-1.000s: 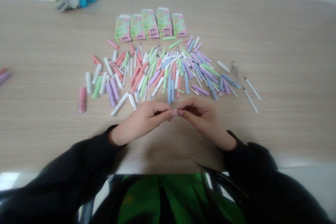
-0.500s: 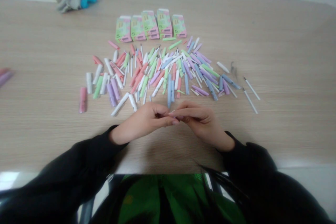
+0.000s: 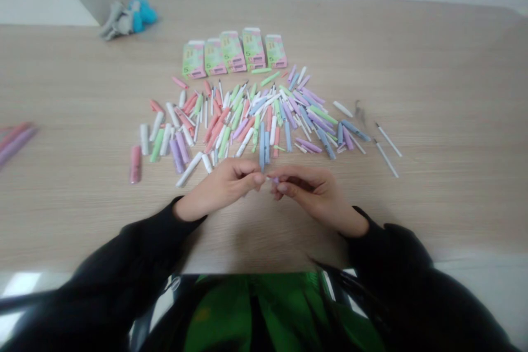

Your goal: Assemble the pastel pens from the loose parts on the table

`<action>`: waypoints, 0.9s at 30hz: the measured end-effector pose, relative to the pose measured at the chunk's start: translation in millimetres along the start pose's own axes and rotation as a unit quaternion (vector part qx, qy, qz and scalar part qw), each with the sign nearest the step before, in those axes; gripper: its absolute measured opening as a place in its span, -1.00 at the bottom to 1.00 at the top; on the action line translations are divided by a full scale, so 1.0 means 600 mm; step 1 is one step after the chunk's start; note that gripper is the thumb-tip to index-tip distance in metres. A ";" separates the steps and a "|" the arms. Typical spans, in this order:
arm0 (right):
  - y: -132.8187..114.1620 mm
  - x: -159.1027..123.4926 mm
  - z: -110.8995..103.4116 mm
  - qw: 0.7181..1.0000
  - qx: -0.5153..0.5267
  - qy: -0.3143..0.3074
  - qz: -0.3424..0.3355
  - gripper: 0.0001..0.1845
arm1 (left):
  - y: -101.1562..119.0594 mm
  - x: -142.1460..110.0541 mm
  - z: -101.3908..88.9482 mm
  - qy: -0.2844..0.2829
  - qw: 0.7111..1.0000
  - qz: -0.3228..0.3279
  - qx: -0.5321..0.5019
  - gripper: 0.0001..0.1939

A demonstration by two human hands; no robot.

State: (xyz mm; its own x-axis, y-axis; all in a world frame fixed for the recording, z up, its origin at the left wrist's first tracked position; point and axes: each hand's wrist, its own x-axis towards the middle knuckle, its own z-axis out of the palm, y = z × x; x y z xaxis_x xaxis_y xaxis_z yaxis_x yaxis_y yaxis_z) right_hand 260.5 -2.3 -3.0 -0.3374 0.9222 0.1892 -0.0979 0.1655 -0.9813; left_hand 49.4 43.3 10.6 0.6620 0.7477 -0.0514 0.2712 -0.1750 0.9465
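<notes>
My left hand point(image 3: 225, 184) and my right hand point(image 3: 309, 190) meet fingertip to fingertip over the wooden table point(image 3: 433, 121), just in front of a wide pile of pastel pen parts point(image 3: 256, 118). Both hands are pinched on one small pale purple piece point(image 3: 274, 180) between them; most of it is hidden by the fingers. The pile holds pink, green, purple, blue and white caps, barrels and thin white refills. Black sleeves cover both my arms.
Several green-and-pink small boxes point(image 3: 233, 52) stand in a row behind the pile. A blue and grey soft toy point(image 3: 127, 17) lies at the back left. Two thin white refills point(image 3: 385, 146) lie apart at the right. Pink and purple pens point(image 3: 14, 140) show at the left edge.
The view has tilted down a little, so the pile and boxes sit lower in the frame. My fingertips, overlapped before, have drawn slightly apart, showing the small purple piece.
</notes>
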 end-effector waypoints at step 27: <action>0.045 -0.111 -0.119 0.920 -0.373 0.124 0.005 -0.87 | 0.076 -0.097 -0.180 0.129 0.895 -0.220 0.367 -0.65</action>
State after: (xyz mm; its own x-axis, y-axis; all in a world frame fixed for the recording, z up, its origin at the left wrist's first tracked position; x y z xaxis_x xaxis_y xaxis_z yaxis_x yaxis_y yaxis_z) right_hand 347.4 -34.5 -44.5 -0.1022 0.9612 0.2561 0.6049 0.2645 -0.7511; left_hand -52.2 61.2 90.9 0.2208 0.9540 -0.2026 0.9142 -0.1300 0.3839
